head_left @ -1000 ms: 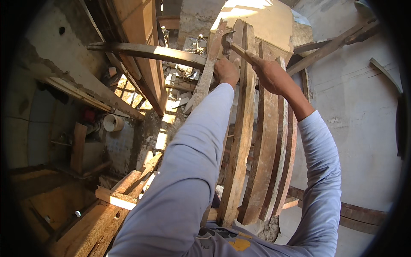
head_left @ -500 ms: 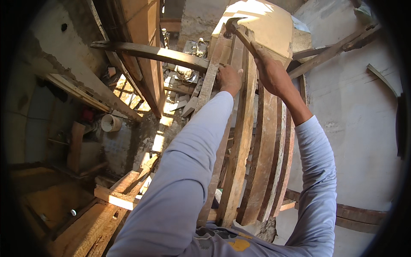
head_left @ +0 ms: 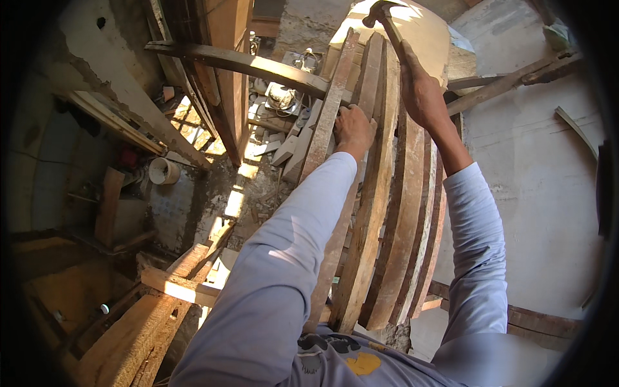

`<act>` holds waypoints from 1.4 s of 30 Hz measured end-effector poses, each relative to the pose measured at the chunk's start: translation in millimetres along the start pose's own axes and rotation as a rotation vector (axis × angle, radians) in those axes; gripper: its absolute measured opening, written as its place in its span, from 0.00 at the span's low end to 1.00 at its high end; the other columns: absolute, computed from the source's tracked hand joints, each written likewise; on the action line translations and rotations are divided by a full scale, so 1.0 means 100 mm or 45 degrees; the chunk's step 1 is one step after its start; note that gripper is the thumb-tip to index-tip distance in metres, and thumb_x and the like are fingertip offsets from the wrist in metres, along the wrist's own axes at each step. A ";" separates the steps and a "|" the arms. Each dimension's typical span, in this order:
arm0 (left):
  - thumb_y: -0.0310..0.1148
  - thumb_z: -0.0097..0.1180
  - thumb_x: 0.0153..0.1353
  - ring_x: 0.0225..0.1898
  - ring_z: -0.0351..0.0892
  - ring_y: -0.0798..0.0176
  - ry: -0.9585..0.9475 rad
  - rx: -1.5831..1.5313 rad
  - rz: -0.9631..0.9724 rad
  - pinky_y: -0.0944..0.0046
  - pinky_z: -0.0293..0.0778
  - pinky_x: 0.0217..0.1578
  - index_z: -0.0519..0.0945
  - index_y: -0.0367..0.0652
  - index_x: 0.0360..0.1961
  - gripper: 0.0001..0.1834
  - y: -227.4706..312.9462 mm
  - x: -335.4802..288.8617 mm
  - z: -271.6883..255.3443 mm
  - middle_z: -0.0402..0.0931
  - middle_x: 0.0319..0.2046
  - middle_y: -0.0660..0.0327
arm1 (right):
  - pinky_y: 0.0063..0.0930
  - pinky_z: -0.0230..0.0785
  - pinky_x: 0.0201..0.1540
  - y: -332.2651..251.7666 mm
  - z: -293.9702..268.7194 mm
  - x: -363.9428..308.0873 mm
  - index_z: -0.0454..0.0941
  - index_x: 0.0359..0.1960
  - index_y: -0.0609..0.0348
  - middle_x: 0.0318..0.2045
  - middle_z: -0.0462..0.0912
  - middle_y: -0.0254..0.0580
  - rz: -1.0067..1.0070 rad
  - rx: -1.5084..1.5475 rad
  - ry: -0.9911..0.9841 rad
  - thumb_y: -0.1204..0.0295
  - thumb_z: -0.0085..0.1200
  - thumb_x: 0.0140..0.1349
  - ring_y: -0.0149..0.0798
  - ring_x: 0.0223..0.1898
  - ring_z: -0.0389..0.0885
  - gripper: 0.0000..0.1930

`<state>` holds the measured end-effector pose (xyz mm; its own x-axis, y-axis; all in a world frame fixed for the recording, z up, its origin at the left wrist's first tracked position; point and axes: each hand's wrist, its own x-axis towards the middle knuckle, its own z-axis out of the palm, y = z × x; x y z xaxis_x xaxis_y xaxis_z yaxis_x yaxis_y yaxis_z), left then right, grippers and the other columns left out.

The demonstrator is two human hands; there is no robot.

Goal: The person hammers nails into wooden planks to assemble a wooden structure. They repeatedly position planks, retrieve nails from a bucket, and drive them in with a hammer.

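Observation:
My right hand (head_left: 423,98) is wrapped round the wooden handle of a claw hammer (head_left: 393,32), its dark head raised beyond the far ends of several long wooden planks. My left hand (head_left: 354,131) is closed, fingers curled beside the leftmost plank (head_left: 330,115), close to where a wooden crosspiece (head_left: 258,66) meets it from the left. Whatever those fingers pinch is hidden. Under my left wrist and hand runs another plank (head_left: 369,71), and a rough-edged one (head_left: 374,187) lies to its right.
A large tan panel (head_left: 425,29) lies beyond the plank ends. Down at the left are rubble (head_left: 284,149), a white bucket (head_left: 164,171) and heavy timbers (head_left: 138,329). A tall wooden post (head_left: 227,84) stands behind the crosspiece. At the right is a pale grey surface (head_left: 535,213).
The hammer has swung up and to the right, away from the plank ends, with my right hand. My left hand stays by the crosspiece. The view has shifted slightly.

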<state>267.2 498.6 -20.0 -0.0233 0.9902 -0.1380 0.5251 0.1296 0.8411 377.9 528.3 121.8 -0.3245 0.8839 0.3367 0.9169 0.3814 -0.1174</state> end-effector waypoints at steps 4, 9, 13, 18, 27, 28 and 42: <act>0.45 0.70 0.61 0.58 0.79 0.39 0.050 0.022 -0.020 0.47 0.74 0.62 0.81 0.29 0.51 0.28 -0.09 0.05 0.01 0.77 0.53 0.39 | 0.43 0.75 0.30 -0.10 -0.16 0.23 0.64 0.75 0.53 0.31 0.82 0.53 0.296 -0.002 -0.785 0.64 0.44 0.80 0.45 0.24 0.81 0.25; 0.43 0.73 0.60 0.59 0.78 0.40 -0.013 -0.026 -0.013 0.48 0.75 0.62 0.77 0.28 0.56 0.33 -0.03 0.03 0.07 0.75 0.56 0.40 | 0.49 0.78 0.41 0.06 -0.16 0.26 0.64 0.74 0.57 0.40 0.85 0.63 0.152 0.029 -0.224 0.64 0.43 0.79 0.60 0.37 0.86 0.25; 0.43 0.73 0.60 0.59 0.78 0.40 0.011 -0.019 -0.035 0.49 0.75 0.61 0.76 0.28 0.57 0.33 -0.06 0.07 0.03 0.76 0.56 0.40 | 0.53 0.76 0.51 -0.18 -0.15 0.15 0.65 0.74 0.59 0.50 0.84 0.71 0.220 -0.014 -0.554 0.65 0.43 0.79 0.70 0.51 0.83 0.25; 0.44 0.72 0.60 0.59 0.78 0.41 -0.011 -0.003 -0.024 0.49 0.73 0.63 0.77 0.30 0.56 0.32 -0.02 0.04 0.04 0.76 0.56 0.41 | 0.56 0.76 0.42 -0.14 -0.33 0.20 0.65 0.75 0.53 0.41 0.86 0.66 0.004 0.041 -0.214 0.65 0.44 0.79 0.69 0.42 0.85 0.25; 0.43 0.72 0.59 0.59 0.78 0.42 -0.024 -0.033 -0.013 0.50 0.75 0.61 0.77 0.29 0.54 0.31 0.02 0.05 0.05 0.76 0.54 0.41 | 0.63 0.71 0.45 0.21 0.20 -0.28 0.62 0.75 0.54 0.38 0.84 0.71 -0.122 -0.015 -0.258 0.66 0.43 0.79 0.77 0.41 0.81 0.25; 0.42 0.72 0.59 0.59 0.78 0.42 -0.008 -0.025 -0.002 0.50 0.75 0.60 0.77 0.29 0.53 0.30 0.06 0.07 0.06 0.76 0.54 0.41 | 0.60 0.73 0.47 0.25 0.14 -0.23 0.63 0.75 0.53 0.42 0.84 0.72 -0.042 -0.004 -0.155 0.66 0.42 0.79 0.75 0.45 0.81 0.25; 0.44 0.76 0.55 0.59 0.80 0.42 -0.024 -0.034 -0.099 0.50 0.76 0.61 0.75 0.25 0.56 0.38 -0.06 0.11 -0.03 0.77 0.56 0.37 | 0.56 0.76 0.48 -0.36 -0.14 0.01 0.64 0.74 0.52 0.45 0.84 0.70 0.023 0.152 0.266 0.67 0.43 0.79 0.70 0.46 0.84 0.24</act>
<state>261.6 508.6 -24.9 -0.0474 0.9759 -0.2132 0.4993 0.2080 0.8411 347.4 511.4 139.6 -0.2419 0.8202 0.5184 0.8843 0.4062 -0.2302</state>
